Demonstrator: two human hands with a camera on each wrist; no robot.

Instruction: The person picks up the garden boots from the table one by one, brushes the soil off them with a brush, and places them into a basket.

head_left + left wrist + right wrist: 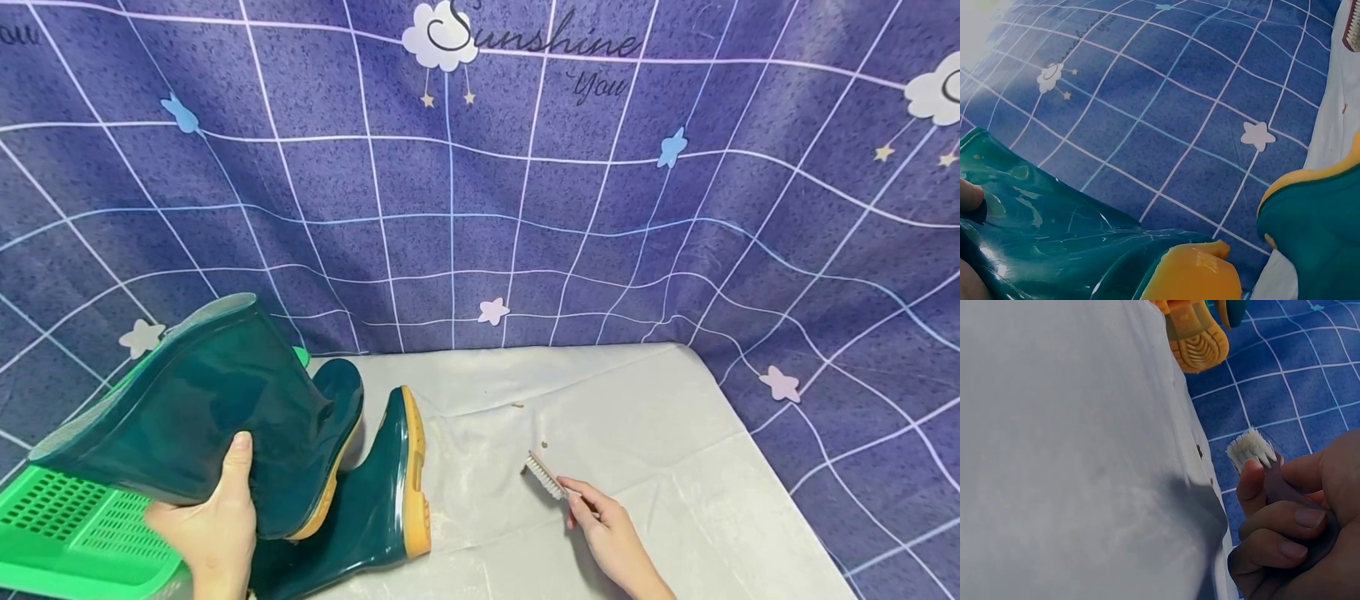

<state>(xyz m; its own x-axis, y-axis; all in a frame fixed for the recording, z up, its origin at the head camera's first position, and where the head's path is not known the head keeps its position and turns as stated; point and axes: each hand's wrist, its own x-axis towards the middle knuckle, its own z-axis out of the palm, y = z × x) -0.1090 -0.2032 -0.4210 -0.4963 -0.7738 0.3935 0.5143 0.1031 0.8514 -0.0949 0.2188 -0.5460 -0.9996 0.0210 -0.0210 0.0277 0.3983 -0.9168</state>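
Observation:
A dark green rain boot [202, 408] with a yellow sole is gripped around its shaft by my left hand [213, 525], thumb on the near side. It is tilted, its opening toward the upper left and its toe pointing away. Below and beside it, a second green boot [367, 508] lies on its side on the white cloth, its yellow sole facing right. My right hand [603, 529] holds a scrub brush [546, 477] by the handle over the cloth. In the right wrist view the fingers curl around the brush handle [1282, 487], white bristles sticking out beyond them.
A green plastic basket [90, 567] stands at the left under the held boot. Small brown bits of dirt [544, 444] lie on the white cloth [675, 467] covering the table. A blue gridded curtain [480, 183] hangs behind and along the right side.

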